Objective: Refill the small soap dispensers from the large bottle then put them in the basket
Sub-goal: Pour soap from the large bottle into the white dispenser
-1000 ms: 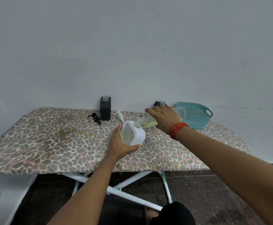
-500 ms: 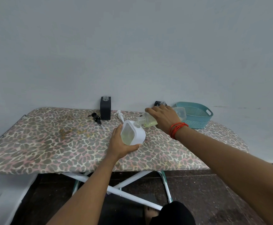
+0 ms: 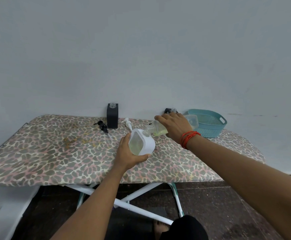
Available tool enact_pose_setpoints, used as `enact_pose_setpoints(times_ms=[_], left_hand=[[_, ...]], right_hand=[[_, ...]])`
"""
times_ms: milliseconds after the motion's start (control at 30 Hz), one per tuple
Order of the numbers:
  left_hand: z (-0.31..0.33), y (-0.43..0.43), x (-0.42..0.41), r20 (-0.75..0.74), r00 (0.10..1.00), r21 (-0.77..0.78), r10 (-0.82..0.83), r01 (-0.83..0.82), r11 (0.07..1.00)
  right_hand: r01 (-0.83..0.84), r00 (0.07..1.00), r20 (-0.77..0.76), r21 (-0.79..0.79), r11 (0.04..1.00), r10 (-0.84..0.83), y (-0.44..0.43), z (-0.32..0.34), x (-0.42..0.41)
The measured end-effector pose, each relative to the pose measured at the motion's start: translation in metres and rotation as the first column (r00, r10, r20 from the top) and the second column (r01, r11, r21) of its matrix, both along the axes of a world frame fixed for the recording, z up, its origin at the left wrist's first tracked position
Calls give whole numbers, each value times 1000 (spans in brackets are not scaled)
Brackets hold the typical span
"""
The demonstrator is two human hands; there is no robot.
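Black dispensers [image 3: 112, 118] [image 3: 167, 111] two, white dispenser [image 3: 148, 144] one, bottle [image 3: 158, 131] one.

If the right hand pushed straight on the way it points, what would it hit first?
Likely the white dispenser the left hand holds; the mouth of the large bottle is already at its opening.

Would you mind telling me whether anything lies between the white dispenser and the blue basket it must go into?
Yes: the right hand and the tilted large bottle it holds lie directly between the white dispenser, held by the left hand, and the basket.
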State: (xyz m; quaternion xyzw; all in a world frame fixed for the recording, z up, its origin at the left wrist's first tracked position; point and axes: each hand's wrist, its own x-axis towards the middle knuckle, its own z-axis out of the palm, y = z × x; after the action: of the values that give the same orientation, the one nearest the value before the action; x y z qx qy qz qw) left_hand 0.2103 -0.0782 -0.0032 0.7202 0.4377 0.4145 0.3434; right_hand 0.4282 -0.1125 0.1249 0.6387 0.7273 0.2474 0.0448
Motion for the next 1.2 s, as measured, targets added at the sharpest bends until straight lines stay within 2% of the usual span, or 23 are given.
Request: enact_pose_setpoints(times_ms=[1200], left_hand=[[3, -2, -1, 11, 1000, 0, -5, 5, 1000]], right_hand=[[-1, 1000, -17, 8, 1000, 1, 0, -2, 0]])
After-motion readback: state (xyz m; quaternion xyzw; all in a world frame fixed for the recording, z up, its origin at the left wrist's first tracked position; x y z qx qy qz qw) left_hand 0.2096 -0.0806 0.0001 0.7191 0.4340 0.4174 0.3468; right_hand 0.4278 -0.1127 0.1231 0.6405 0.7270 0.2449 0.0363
